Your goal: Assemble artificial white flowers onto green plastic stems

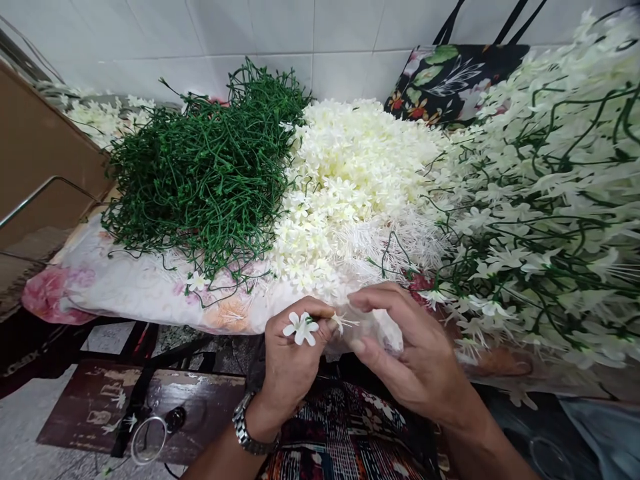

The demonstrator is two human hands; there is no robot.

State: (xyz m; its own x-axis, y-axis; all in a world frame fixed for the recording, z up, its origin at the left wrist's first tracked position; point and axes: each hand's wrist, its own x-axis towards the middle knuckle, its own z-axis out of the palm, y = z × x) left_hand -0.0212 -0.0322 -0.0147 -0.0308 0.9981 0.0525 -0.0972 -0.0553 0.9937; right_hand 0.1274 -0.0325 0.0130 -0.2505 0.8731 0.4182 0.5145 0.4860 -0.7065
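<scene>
My left hand (295,353), with a metal watch on its wrist, is closed on an artificial flower (301,329); a white bloom shows on the back of the fist. More white petals with thin stamens (345,323) stick out between its thumb and forefinger. Close on the right, my right hand (410,353) has its thumb and fingers apart, with nothing visible between them. Beyond my hands lie a heap of loose white blossoms (350,160), a pile of green plastic stems (200,173) and a bunch of white stamens (395,243).
A big mound of flowers on stems (540,233) fills the right side. Behind stands a black floral bag (450,80) against the tiled wall (280,27). A cardboard box (55,140) is at left; below are a brown wooden bench (200,400) and a clear ring (149,440).
</scene>
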